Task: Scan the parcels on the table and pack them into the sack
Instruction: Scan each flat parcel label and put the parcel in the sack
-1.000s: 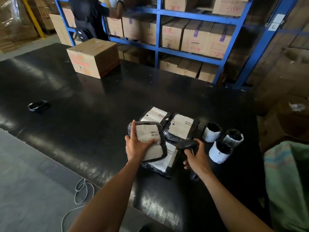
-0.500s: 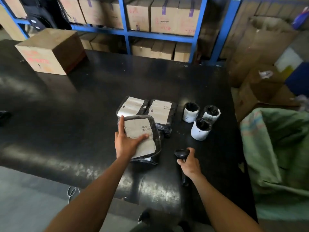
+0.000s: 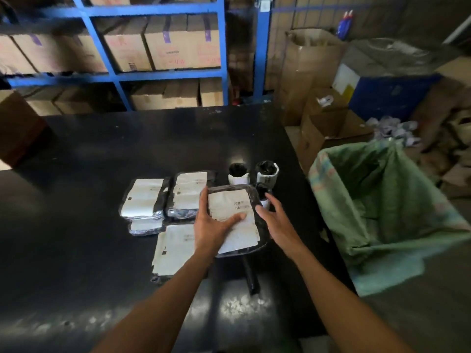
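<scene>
Black parcel: left hand grip holding | right hand grip wide | label blurred

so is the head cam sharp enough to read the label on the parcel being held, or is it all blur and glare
Head view: the label on the held parcel shows a barcode block, but the text is too soft to read; the shelving is motion-smeared, wide-angle bending curves the table edges, and glare patches sit on its near edge below the scanner.

Single head-worn wide-angle view, looking forward and down, close over a black table; green sack at three o'clock
</scene>
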Motion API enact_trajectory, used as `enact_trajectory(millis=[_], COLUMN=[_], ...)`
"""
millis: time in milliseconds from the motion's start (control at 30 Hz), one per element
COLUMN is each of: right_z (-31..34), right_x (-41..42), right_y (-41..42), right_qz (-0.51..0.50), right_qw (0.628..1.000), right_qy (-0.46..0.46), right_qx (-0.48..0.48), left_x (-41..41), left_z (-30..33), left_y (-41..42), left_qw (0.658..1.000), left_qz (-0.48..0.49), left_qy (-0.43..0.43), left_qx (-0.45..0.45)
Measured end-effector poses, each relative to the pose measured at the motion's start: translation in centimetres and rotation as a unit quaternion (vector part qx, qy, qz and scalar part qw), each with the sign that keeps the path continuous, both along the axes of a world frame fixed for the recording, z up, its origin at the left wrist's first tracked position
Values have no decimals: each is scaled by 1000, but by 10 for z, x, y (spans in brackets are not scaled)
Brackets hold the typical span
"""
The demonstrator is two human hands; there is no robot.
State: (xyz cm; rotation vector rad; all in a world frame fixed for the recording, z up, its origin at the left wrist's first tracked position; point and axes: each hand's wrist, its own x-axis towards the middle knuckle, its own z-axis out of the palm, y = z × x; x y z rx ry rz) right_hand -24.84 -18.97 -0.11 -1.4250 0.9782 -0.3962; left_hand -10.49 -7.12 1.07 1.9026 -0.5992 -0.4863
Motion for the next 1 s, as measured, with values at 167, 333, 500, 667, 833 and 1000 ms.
enact_trajectory(millis=[167,333,500,667,833,1000], right_z=[10,15,21,7,-20,-74], right_x=[-38,-89,-147,-194,-215,-213], right_y=[-47,-123,-215,-299,-350,-377], right_qz=[-58,-129,-144,-203,-217,-189], right_qw=[996,986,982,974,970,973], right_qy=[7,7,23,42,78,124], right_qx=[-70,-110,-123,-89,-76,-38], left_x=[-48,-93,-130,-155,-166,-166], left_z=[3,13,12,7,-15,-26], left_y=[-71,-155,-237,-306,-358,-407], left_qw=[997,989,985,982,975,967], left_qz=[-56,-122,-157,-162,-182,-167], left_qy=[53,88,66,9,-41,-92], left_qx=[-18,-3,-1,92,124,167])
